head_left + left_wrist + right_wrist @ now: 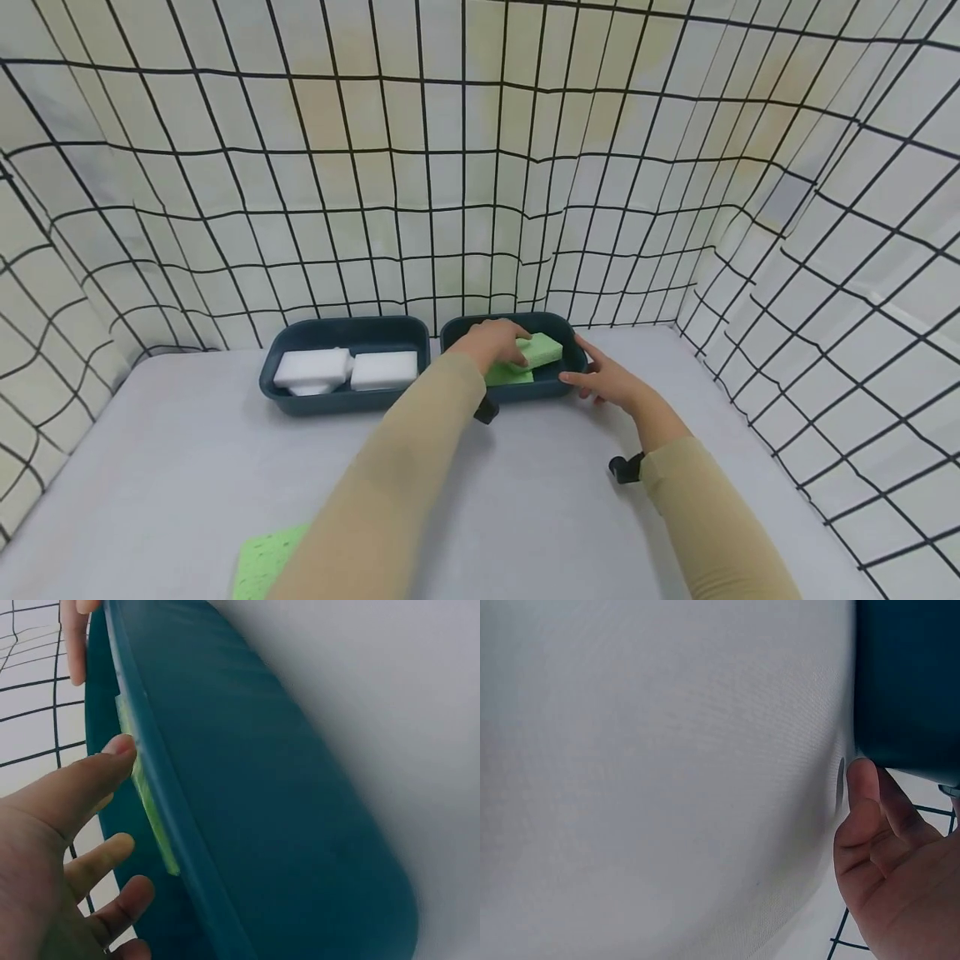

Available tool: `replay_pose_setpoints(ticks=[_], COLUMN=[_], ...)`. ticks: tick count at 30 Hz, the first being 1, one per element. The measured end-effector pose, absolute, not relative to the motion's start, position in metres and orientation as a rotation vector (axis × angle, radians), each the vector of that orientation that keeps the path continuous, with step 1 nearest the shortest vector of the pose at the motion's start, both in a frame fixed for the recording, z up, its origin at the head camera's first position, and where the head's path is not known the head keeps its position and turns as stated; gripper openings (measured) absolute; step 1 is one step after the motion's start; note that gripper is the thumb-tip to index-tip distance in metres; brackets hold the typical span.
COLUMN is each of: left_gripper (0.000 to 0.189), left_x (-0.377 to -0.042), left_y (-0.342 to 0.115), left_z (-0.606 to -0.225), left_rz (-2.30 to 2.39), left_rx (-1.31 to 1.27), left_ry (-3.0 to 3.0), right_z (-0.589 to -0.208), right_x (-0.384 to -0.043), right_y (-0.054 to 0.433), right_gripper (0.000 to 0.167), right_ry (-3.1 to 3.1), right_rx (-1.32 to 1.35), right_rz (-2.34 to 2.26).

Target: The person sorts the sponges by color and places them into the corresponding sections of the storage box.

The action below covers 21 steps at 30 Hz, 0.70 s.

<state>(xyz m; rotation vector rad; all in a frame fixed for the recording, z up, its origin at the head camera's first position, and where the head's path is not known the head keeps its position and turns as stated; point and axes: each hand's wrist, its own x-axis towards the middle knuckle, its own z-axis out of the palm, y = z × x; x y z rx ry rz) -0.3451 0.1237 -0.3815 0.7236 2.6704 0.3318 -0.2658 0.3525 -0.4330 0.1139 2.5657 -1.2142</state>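
Observation:
My left hand [492,340] reaches over the right dark teal bin [517,393], which has light green sponges [542,350] in it. In the left wrist view, the thumb lies at the bin's near rim and the other fingers are spread apart, with nothing between them. A green edge shows just inside that rim. At the bin's right end is my right hand [611,382], thumb by the front rim and index finger extended along the end. The right wrist view shows fingertips [863,778] against the bin's lower corner.
A second teal bin [337,405] with white sponge blocks [385,371] stands left of the first. Another green sponge [264,560] lies on the white table at the front left, partly behind my left sleeve. Black netting [465,150] encloses the back and sides.

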Motion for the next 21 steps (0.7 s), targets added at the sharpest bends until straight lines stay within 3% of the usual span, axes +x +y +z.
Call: replay_pose_setpoints(ticks=[21], left_gripper=[0.057], left_x=[-0.314], left_y=[0.065], left_z=[-0.362], left_rz=[0.632], left_rx=[0.844], left_ry=[2.664], right_z=[-0.428], right_x=[-0.262], right_y=[0.348], right_gripper=[0.095], right_ry=[2.542], right_rx=[0.102], right_rz=[-1.207])
